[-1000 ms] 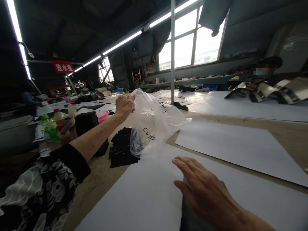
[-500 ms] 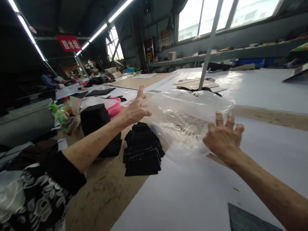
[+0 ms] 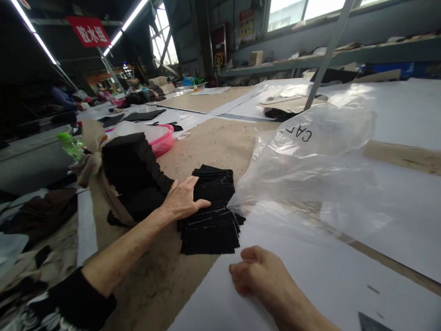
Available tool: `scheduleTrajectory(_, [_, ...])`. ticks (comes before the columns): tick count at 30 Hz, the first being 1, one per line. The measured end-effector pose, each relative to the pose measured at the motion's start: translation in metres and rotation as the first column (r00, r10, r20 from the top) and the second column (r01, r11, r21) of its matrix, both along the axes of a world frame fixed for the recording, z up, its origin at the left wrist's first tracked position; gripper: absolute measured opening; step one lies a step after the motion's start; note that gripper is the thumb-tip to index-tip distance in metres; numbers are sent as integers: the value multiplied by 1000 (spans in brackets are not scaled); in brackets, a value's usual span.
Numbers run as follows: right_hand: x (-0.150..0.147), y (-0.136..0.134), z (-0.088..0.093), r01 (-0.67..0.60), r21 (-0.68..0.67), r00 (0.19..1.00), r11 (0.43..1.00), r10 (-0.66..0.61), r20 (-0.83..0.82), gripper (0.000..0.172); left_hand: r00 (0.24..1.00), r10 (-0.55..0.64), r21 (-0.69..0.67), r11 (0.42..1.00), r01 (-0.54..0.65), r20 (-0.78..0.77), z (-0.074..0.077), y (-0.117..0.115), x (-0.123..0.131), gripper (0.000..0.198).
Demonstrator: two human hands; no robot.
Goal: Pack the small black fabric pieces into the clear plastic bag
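My left hand (image 3: 182, 198) lies on the left side of a fanned stack of black cut fabric pieces (image 3: 211, 236), its thumb spread away from the fingers over the top pieces. My right hand (image 3: 257, 275) is just to the lower right of that stack, over white sheeting (image 3: 213, 299). Its fingers are curled in and slightly blurred; what they hold, if anything, is hidden. Beyond it a crumpled clear plastic bag (image 3: 296, 161) with black lettering lies on the table, apart from both hands.
A taller black stack (image 3: 129, 165) tied with a beige cloth strip (image 3: 91, 168) stands at left. Behind it are a pink basin (image 3: 164, 141) and a green bottle (image 3: 70, 146). A metal pole (image 3: 327, 57) rises beyond the bag. Another person (image 3: 62, 94) is far left.
My left hand has come down from the bag's edge onto the black pieces. My right hand has drawn back towards me and curled its fingers. The bag now lies farther right, and the view has shifted.
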State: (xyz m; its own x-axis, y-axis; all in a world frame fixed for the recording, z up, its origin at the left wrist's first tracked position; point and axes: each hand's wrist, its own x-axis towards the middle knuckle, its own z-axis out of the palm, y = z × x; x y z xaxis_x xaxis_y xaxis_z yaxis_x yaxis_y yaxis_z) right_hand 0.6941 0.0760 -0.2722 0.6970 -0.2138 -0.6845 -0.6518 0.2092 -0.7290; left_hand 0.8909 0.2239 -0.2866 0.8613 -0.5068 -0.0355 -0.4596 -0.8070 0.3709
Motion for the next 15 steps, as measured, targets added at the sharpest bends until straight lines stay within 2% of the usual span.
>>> scheduleTrajectory(1, [5, 3, -2, 109, 151, 993, 982, -99, -69, 15, 1000, 30, -6, 1000, -30, 5, -1, 2, 0, 79])
scheduleTrajectory(3, [14, 9, 0, 213, 303, 977, 929, -197, -85, 18, 996, 87, -29, 996, -87, 5, -5, 4, -3, 76])
scheduleTrajectory(8, [28, 24, 15, 403, 405, 914, 821, -387, -124, 8, 978, 210, -113, 971, -208, 1, -11, 2, -19, 66])
scheduleTrajectory(15, [51, 31, 11, 559, 482, 812, 675, -562, -156, 21, 981, 178, -78, 980, -184, -80, -8, 1, -28, 65])
